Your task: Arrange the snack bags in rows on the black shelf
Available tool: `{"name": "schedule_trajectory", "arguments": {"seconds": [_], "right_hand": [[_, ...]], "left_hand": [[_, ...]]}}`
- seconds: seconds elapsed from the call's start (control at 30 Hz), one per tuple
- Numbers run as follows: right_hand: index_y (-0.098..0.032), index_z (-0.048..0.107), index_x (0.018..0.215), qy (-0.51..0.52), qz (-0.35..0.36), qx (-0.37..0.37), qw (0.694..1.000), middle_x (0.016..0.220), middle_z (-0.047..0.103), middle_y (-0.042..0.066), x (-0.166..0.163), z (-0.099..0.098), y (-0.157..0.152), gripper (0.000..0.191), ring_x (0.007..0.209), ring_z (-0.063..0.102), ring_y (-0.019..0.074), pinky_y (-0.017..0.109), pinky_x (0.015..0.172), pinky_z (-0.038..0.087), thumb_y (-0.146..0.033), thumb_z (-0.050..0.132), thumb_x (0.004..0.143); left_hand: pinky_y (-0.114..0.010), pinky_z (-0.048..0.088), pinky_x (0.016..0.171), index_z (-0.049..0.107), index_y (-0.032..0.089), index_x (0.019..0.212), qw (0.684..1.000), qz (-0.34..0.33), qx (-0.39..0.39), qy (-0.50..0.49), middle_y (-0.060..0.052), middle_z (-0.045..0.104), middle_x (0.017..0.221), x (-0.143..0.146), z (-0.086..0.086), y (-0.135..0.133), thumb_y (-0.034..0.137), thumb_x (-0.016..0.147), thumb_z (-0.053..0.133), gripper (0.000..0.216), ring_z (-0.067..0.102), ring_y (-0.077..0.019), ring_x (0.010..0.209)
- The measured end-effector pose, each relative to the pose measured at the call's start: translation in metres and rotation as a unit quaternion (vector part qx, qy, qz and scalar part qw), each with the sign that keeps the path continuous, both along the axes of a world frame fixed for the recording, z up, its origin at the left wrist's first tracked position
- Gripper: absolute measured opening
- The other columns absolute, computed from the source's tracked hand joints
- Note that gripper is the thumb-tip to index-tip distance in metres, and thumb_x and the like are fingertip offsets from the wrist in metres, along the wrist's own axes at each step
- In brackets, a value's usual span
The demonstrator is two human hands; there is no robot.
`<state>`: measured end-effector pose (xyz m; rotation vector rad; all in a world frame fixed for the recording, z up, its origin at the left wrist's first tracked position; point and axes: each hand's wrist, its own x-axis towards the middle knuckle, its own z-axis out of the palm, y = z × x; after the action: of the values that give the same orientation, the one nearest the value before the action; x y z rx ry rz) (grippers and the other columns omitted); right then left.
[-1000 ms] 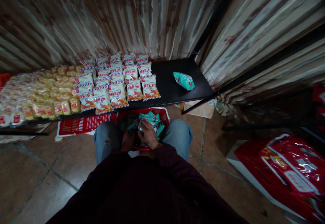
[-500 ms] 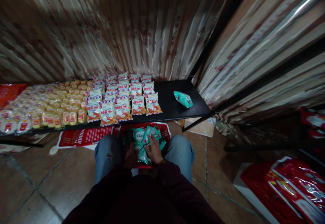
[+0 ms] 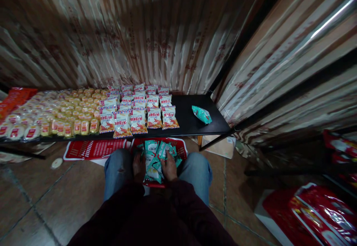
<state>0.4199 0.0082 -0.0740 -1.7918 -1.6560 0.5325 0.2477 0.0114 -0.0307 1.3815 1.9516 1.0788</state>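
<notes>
Between my knees a red plastic basket [image 3: 182, 146] holds several teal snack bags [image 3: 153, 147]. My left hand [image 3: 139, 168] is at the left side of the pile, fingers curled against the edge of a bag. My right hand [image 3: 169, 168] is on the right of the pile, its fingers closed on a teal bag. The fingertips of both hands are partly hidden among the bags. A single teal snack bag [image 3: 202, 115] lies on the right end of the black shelf [image 3: 186, 125].
Left of that bag, rows of white-and-orange snack bags [image 3: 138, 120] stand on the shelf, then small yellow packs [image 3: 85, 127] and white round packs [image 3: 32, 131]. Another red basket [image 3: 95, 149] lies below. Corrugated sheeting [image 3: 167, 34] rises behind. Red packages [image 3: 326, 208] are at right.
My left hand has moved up along the left side of the pile, and bags in the basket have shifted. My right hand stays on the bags. The view has tilted slightly.
</notes>
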Motion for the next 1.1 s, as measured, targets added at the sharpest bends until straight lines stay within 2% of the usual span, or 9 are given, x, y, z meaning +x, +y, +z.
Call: {"name": "schedule_trajectory", "arguments": {"seconds": [0.13, 0.2, 0.37, 0.53, 0.6, 0.7, 0.9, 1.0, 1.1], "right_hand": [[-0.003, 0.042, 0.138, -0.010, -0.017, 0.014, 1.000, 0.136, 0.053, 0.022, -0.001, 0.005, -0.001, 0.058, 0.127, 0.050, 0.0290, 0.045, 0.106, 0.041, -0.031, 0.043, 0.088], [-0.004, 0.043, 0.138, -0.017, -0.019, 0.013, 1.000, 0.136, 0.053, 0.022, -0.002, 0.006, -0.002, 0.057, 0.127, 0.050, 0.0293, 0.046, 0.106, 0.041, -0.032, 0.042, 0.088], [-0.008, 0.044, 0.138, -0.036, -0.006, 0.039, 0.999, 0.139, 0.050, 0.021, -0.004, 0.009, -0.004, 0.057, 0.131, 0.046, 0.0309, 0.050, 0.105, 0.041, -0.040, 0.041, 0.090], [-0.012, 0.039, 0.142, -0.053, -0.008, 0.113, 0.992, 0.145, 0.044, 0.019, 0.001, 0.034, 0.001, 0.056, 0.137, 0.038, 0.0301, 0.053, 0.108, 0.038, -0.042, 0.037, 0.095], [-0.013, 0.034, 0.145, -0.057, -0.009, 0.142, 0.988, 0.148, 0.040, 0.018, 0.005, 0.051, 0.010, 0.055, 0.140, 0.033, 0.0288, 0.054, 0.109, 0.036, -0.040, 0.035, 0.097], [-0.014, 0.032, 0.146, -0.060, -0.018, 0.178, 0.982, 0.150, 0.037, 0.017, 0.013, 0.079, 0.036, 0.054, 0.143, 0.027, 0.0273, 0.054, 0.111, 0.032, -0.038, 0.031, 0.098], [-0.012, 0.033, 0.145, -0.055, -0.052, 0.201, 0.977, 0.155, 0.029, 0.016, 0.035, 0.121, 0.122, 0.055, 0.145, 0.019, 0.0259, 0.052, 0.114, 0.027, -0.039, 0.028, 0.098], [-0.011, 0.037, 0.144, -0.048, -0.064, 0.182, 0.980, 0.155, 0.028, 0.017, 0.042, 0.125, 0.160, 0.057, 0.145, 0.019, 0.0287, 0.054, 0.113, 0.027, -0.041, 0.030, 0.096], [-0.012, 0.041, 0.142, -0.045, -0.051, 0.146, 0.987, 0.153, 0.031, 0.018, 0.041, 0.121, 0.181, 0.056, 0.143, 0.025, 0.0307, 0.054, 0.111, 0.030, -0.042, 0.031, 0.095]], "left_hand": [[-0.044, 0.051, 0.084, 0.062, 0.018, 0.089, 1.000, -0.001, 0.011, 0.000, -0.011, 0.066, 0.088, -0.003, 0.011, 0.001, 0.043, 0.085, 0.044, 0.031, 0.064, -0.0274, 0.089], [-0.043, 0.052, 0.087, 0.061, 0.017, 0.092, 1.000, -0.011, 0.018, 0.003, -0.012, 0.066, 0.093, -0.003, 0.011, 0.002, 0.042, 0.086, 0.043, 0.031, 0.064, -0.0274, 0.093], [-0.046, 0.046, 0.101, 0.045, 0.011, 0.130, 0.999, -0.018, -0.005, 0.039, -0.019, 0.057, 0.128, 0.003, -0.007, 0.002, 0.025, 0.083, 0.045, 0.049, 0.055, -0.0301, 0.121], [-0.051, 0.033, 0.113, 0.027, 0.013, 0.146, 0.985, -0.034, 0.110, 0.131, -0.021, 0.031, 0.151, 0.010, -0.014, -0.007, 0.018, 0.087, 0.041, 0.061, 0.025, -0.0307, 0.144], [-0.054, 0.031, 0.113, 0.031, 0.015, 0.145, 0.970, -0.061, 0.150, 0.180, -0.019, 0.025, 0.155, 0.012, -0.005, -0.008, 0.016, 0.087, 0.041, 0.059, 0.016, -0.0312, 0.147], [-0.055, 0.030, 0.113, 0.044, 0.018, 0.139, 0.945, -0.126, 0.187, 0.237, -0.016, 0.025, 0.156, 0.018, 0.024, 0.004, 0.013, 0.087, 0.041, 0.053, 0.013, -0.0319, 0.147], [-0.057, 0.022, 0.115, 0.050, 0.020, 0.137, 0.931, -0.132, 0.201, 0.276, -0.013, 0.026, 0.157, 0.042, 0.093, 0.076, 0.015, 0.087, 0.046, 0.050, 0.011, -0.0323, 0.147], [-0.057, 0.020, 0.115, 0.047, 0.018, 0.139, 0.922, -0.143, 0.194, 0.302, -0.015, 0.028, 0.156, 0.052, 0.106, 0.112, 0.018, 0.088, 0.045, 0.050, 0.016, -0.0324, 0.147], [-0.058, 0.021, 0.114, 0.048, 0.014, 0.137, 0.918, -0.157, 0.180, 0.318, -0.019, 0.032, 0.153, 0.058, 0.104, 0.132, 0.020, 0.088, 0.046, 0.049, 0.022, -0.0342, 0.145]]}}
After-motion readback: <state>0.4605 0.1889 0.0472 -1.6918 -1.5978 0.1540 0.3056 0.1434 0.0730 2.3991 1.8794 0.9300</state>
